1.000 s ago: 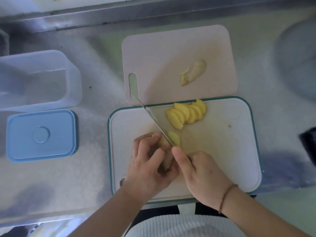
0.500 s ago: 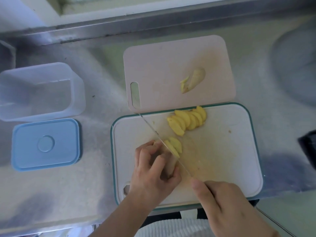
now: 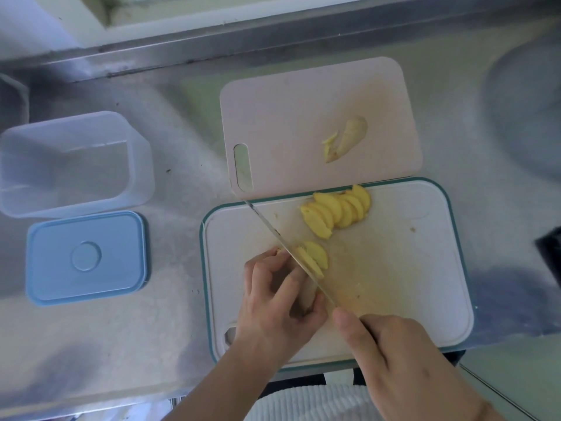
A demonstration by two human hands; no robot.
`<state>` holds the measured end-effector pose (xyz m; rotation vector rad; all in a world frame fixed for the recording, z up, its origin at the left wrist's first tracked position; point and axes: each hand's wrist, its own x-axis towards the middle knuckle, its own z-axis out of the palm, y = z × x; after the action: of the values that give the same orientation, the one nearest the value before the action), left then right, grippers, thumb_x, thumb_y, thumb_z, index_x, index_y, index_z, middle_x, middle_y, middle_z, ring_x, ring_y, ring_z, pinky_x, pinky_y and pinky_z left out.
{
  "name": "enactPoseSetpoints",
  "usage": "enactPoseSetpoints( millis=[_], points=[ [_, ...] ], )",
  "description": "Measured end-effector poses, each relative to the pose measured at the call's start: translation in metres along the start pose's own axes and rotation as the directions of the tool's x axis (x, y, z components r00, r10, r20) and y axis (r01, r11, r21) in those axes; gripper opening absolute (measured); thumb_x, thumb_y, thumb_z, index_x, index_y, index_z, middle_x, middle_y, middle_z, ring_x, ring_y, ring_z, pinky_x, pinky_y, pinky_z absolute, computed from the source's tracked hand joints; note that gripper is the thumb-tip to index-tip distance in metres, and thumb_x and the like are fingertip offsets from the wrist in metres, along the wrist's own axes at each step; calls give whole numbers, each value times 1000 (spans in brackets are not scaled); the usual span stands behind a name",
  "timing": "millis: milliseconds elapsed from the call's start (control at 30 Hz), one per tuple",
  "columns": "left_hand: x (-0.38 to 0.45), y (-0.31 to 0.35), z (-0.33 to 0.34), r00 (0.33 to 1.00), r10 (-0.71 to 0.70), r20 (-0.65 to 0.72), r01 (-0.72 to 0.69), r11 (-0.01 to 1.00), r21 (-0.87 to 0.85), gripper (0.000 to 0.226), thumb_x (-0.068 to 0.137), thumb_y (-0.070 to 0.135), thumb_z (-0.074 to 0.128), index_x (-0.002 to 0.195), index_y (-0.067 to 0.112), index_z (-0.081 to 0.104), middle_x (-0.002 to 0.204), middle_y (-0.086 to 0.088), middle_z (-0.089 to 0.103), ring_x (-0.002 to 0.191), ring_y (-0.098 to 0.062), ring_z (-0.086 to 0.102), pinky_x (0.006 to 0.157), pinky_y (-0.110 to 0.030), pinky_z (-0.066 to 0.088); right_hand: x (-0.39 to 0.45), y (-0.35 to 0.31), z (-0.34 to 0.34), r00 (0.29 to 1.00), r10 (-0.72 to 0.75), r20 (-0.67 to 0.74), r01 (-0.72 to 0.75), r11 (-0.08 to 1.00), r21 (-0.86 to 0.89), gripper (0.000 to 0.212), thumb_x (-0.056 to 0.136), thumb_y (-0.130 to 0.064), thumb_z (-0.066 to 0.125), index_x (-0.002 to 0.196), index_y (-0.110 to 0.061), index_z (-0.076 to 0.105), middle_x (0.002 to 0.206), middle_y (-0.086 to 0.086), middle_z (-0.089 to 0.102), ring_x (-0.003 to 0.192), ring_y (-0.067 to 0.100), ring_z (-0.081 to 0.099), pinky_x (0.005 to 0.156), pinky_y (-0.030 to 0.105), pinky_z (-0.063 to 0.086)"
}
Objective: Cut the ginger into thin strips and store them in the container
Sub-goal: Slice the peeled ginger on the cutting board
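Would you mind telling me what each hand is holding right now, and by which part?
The right hand grips the knife at its handle end. The left hand curls its fingers over the uncut ginger piece, mostly hidden beneath them.

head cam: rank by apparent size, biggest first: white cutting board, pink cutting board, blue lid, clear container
1. white cutting board
2. pink cutting board
3. clear container and blue lid: these look about alike, and the container stands taller, nearer the camera, so I won't rank them.
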<state>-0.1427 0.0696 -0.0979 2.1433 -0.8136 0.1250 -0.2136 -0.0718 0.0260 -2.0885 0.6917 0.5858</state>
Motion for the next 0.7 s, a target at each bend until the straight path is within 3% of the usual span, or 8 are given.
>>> enactPoseSetpoints(
  millis=[133,233,333,600,700],
  points=[
    [0,0,0,1000,-2,0,2,1000,6,50,68,27,91,107,20,61,117,-5,49,105,-31,52,96,-25,44,0,-1,1,1000,-6,4,6,1000,-1,62,63,-86,3,63,-46,51,54,-15,54,58,10,51,55,24,36],
    [0,0,-1,1000,-1,-3,1,1000,11,51,67,27,91,107,20,60,116,-4,49,104,-31,52,97,-25,43,0,0,2,1000,8,14,-8,1000,-4,77,63,-87,6,55,-24,48,54,-11,54,57,11,52,53,25,37],
    [1,2,-2,1000,-1,-5,1,1000,5,49,70,28,89,108,19,60,116,-4,49,104,-31,53,98,-24,41,2,0,1,999,20,42,-20,1000,10,78,64,-86,8,49,-17,39,51,-8,52,52,10,50,51,21,36],
    [1,1,-1,1000,1,5,-1,1000,27,53,69,27,91,111,19,59,116,-6,52,98,-38,59,101,-25,39,4,-3,1,998,25,53,-26,999,20,75,71,-84,8,48,-18,34,49,-11,50,52,9,48,52,19,36],
    [2,1,-1,1000,2,1,-2,1000,21,40,78,32,83,108,19,60,112,-9,57,98,-40,60,101,-28,40,9,-6,1,998,28,63,-29,1000,9,75,71,-84,5,48,-19,34,48,-14,51,52,8,48,53,19,38]
  ],
)
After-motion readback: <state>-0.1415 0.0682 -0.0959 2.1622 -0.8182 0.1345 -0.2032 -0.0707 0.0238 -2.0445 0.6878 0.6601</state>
